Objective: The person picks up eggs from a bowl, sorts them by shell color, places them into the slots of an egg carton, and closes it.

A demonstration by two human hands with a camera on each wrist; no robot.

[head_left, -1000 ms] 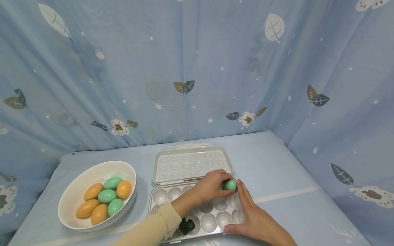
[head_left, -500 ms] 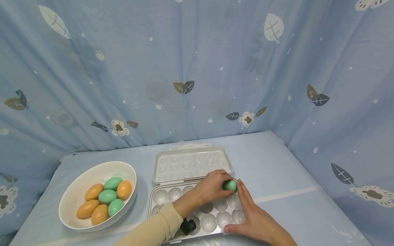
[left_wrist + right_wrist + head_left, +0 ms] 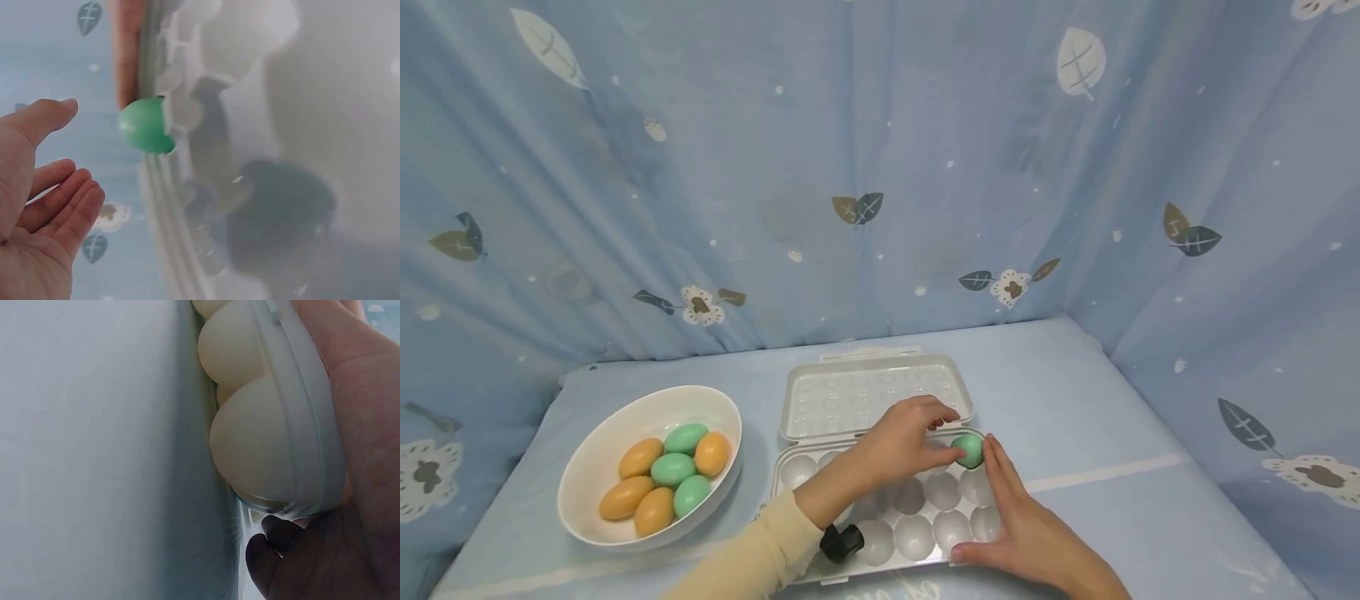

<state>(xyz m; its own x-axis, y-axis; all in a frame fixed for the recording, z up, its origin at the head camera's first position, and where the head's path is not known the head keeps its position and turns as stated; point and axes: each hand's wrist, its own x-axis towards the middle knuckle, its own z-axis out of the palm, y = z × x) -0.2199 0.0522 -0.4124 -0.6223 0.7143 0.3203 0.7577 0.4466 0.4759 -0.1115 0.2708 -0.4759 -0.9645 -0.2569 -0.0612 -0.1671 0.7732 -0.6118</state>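
Observation:
A green egg (image 3: 972, 451) sits in the far right corner cup of a white plastic egg carton (image 3: 913, 537). My left hand (image 3: 901, 442) is just left of it, with thumb and fingers spread. In the left wrist view a gap shows between the left hand (image 3: 44, 200) and the green egg (image 3: 142, 127). My right hand (image 3: 1030, 533) grips the carton's right end, thumb at the near edge and fingers along the side by the egg. Up close in the right wrist view, the right hand (image 3: 369, 462) lies against the carton's wall (image 3: 312, 412).
A white bowl (image 3: 580, 471) on the left holds several orange and green eggs. The carton's lid (image 3: 872, 396) lies folded back behind the cups. A black strap piece (image 3: 842, 543) is at my left wrist. Patterned blue cloth (image 3: 880, 167) hangs behind the table.
My left hand has let go of the green egg and drawn back slightly to the left. My right hand keeps its grip on the carton. The head view has shifted a little.

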